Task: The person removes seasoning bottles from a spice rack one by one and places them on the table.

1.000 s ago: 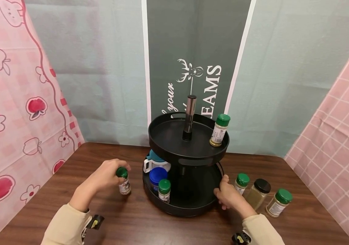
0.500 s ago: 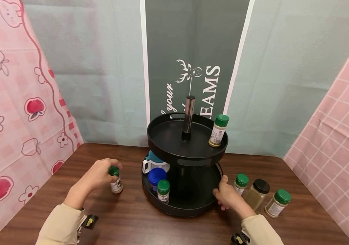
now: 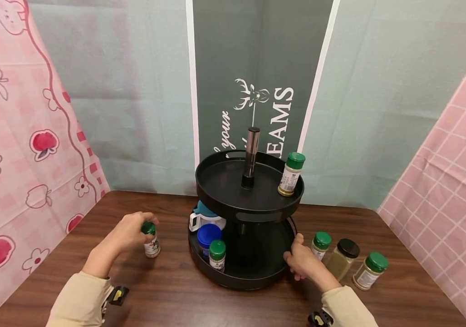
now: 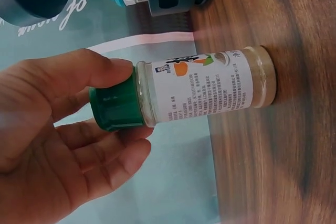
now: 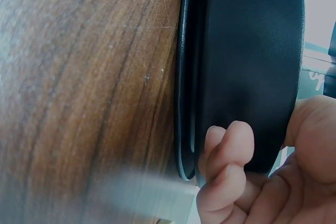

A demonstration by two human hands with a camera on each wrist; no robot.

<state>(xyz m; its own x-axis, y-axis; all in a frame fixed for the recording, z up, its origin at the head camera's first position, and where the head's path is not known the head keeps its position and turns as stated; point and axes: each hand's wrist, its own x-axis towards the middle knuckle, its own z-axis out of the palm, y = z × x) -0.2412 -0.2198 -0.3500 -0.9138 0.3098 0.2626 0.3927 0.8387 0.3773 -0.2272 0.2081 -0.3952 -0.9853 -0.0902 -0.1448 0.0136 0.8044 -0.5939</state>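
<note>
My left hand (image 3: 125,232) pinches a spice jar (image 3: 152,248) by its green cap, left of the black two-tier rack (image 3: 237,281). In the left wrist view, thumb and fingers close round the cap (image 4: 119,103) and the label faces the camera; the jar's base is right at the wooden table. My right hand (image 3: 303,260) grips the right side of the lower tray (image 5: 252,66), thumb over the rim and fingers curled at the outer wall. A green-capped jar (image 3: 218,256), a blue-lidded jar (image 3: 209,236) and a white-handled container with a teal lid (image 3: 206,220) occupy the lower tray's left side.
Another green-capped jar (image 3: 291,175) stands on the upper tray, right of the metal post (image 3: 251,152). On the table to the right are a small green-capped jar (image 3: 321,243), a black-lidded jar (image 3: 341,259) and one more green-capped jar (image 3: 370,271). Curtains hang behind and at both sides.
My left hand has moved left with the spice jar, farther from the rack. The right hand keeps its grip on the lower tray.
</note>
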